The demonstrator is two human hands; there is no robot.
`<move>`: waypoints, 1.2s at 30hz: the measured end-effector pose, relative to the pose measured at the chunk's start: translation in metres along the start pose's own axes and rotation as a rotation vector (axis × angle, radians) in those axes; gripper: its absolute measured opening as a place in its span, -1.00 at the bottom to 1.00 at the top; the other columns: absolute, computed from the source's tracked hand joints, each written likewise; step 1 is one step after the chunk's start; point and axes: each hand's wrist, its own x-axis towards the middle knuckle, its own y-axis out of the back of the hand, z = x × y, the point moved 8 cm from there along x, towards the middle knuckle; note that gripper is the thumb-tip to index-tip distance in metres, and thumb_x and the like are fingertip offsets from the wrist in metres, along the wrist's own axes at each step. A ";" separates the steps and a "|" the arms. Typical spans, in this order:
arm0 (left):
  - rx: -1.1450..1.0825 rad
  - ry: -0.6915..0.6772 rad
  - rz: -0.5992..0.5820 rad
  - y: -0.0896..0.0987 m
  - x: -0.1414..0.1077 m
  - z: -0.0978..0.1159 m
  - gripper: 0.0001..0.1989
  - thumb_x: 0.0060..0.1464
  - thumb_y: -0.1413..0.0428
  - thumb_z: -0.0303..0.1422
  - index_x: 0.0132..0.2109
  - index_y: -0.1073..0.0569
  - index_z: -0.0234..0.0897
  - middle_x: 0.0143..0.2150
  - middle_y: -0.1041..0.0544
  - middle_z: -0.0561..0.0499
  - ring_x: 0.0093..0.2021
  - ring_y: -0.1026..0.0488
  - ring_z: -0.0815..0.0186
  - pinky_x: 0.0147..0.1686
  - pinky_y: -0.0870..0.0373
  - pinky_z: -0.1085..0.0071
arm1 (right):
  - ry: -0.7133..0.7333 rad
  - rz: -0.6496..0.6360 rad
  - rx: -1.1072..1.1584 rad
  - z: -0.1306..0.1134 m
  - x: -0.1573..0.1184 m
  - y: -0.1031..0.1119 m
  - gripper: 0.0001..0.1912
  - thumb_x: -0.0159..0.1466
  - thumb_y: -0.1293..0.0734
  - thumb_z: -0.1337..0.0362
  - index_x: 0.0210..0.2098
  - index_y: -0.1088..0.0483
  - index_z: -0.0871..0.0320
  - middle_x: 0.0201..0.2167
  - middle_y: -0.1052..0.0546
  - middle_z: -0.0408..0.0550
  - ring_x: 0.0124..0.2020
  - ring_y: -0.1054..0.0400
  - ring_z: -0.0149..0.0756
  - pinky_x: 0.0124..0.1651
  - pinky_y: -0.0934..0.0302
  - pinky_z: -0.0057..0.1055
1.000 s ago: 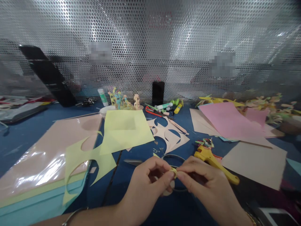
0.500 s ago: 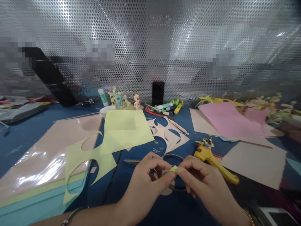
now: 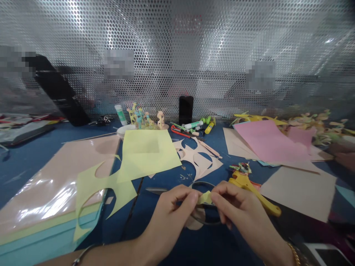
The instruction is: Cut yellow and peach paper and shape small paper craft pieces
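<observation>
While the left hand (image 3: 173, 214) and right hand (image 3: 238, 208) hold a small yellow paper scrap (image 3: 205, 198) in clenched fingers (image 3: 188, 195), more of it now shows. Black-handled scissors (image 3: 203, 183) lie beneath them.

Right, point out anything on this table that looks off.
Tiny paper scraps lie scattered on the blue table top beside the scissors, and a cut yellow paper sheet lies askew across the peach paper stack.

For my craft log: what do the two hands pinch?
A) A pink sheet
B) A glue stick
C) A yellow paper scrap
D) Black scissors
C: the left hand and the right hand pinch a small yellow paper scrap between them.
</observation>
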 end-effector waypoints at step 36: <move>-0.072 0.148 0.000 0.010 0.009 0.000 -0.76 0.06 -0.07 -0.25 -0.31 -0.57 -0.28 -0.63 -0.39 0.12 -0.72 -0.16 0.52 -0.69 -0.09 0.58 | 0.103 0.053 -0.111 -0.005 0.001 0.007 -0.75 0.20 -0.29 0.10 -0.49 -0.39 0.14 -0.56 -0.32 -0.21 -0.59 -0.20 -0.44 -0.56 -0.11 -0.49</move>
